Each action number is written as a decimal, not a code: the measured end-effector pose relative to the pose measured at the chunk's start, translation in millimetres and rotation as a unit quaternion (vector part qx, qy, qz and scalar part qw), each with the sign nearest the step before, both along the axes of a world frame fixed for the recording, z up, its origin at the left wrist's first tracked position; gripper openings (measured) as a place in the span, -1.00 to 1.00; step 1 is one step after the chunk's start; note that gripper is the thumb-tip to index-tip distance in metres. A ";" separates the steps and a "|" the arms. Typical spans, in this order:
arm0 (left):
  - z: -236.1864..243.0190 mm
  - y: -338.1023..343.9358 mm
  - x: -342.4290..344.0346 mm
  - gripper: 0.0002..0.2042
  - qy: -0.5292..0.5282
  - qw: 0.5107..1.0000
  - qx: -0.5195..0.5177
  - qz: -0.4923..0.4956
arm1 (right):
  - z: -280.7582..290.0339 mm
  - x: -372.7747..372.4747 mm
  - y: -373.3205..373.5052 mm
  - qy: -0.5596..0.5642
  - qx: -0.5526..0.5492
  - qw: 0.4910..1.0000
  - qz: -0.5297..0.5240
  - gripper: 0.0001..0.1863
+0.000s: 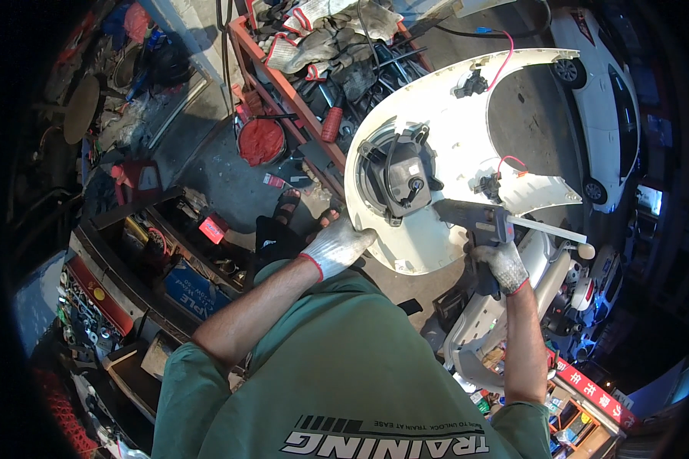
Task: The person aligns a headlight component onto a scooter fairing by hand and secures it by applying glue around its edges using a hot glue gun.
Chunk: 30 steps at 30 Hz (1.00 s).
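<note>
A green shirt (pixel 337 359) lies nearest the lens, filling the lower middle. Just beyond it is one white curved panel (pixel 455 134), its long axis roughly left to right, its rounded end pointing lower left and its two prongs reaching right around a deep cutout. One round dark unit (pixel 407 177) is set in the panel's left part. One dark gun-shaped tool (pixel 478 220) is over the panel's lower edge, nozzle pointing left toward the unit. The gloved right hand (pixel 505 265) has its fingers clamped around the tool's handle; the gloved left hand (pixel 341 249) pinches the panel's lower-left rim, other fingers hidden. One white stick (pixel 547 227) juts from the tool's rear. Two small black fittings (pixel 471 83) sit on the panel, each beside one red wire (pixel 511 157).
</note>
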<state>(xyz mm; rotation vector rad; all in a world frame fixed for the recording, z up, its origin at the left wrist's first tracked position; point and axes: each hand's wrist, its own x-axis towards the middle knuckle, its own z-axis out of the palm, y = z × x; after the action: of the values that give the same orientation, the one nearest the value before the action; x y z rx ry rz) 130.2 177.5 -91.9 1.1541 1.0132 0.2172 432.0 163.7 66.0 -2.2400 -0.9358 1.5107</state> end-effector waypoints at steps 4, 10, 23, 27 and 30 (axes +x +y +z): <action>9.7 3.6 -1.6 -0.54 -0.007 1.000 -0.023 0.002 | -5.5 12.8 -4.2 -0.002 -0.007 1.000 -0.001 -0.63; 6.3 1.9 -0.7 -0.52 -0.016 1.000 -0.015 0.013 | -10.1 8.9 -3.7 0.009 -0.015 1.000 0.011 -0.65; 6.3 2.5 -1.3 -0.51 0.002 0.999 -0.037 -0.007 | -15.2 4.3 1.4 0.017 -0.016 0.999 0.036 -0.70; 6.1 2.9 -0.5 -0.51 -0.004 0.998 -0.058 -0.004 | -12.8 -2.0 1.0 0.013 -0.008 1.000 0.013 -0.73; 12.6 5.1 -2.0 -0.51 0.000 0.998 -0.056 -0.009 | -15.1 0.1 0.6 0.021 -0.014 1.000 0.009 -0.72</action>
<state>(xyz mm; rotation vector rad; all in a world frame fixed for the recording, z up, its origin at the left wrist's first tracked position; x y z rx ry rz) 128.2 182.6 -79.3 1.0615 1.0030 0.1448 432.1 164.3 50.9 -2.2162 -0.9304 1.5804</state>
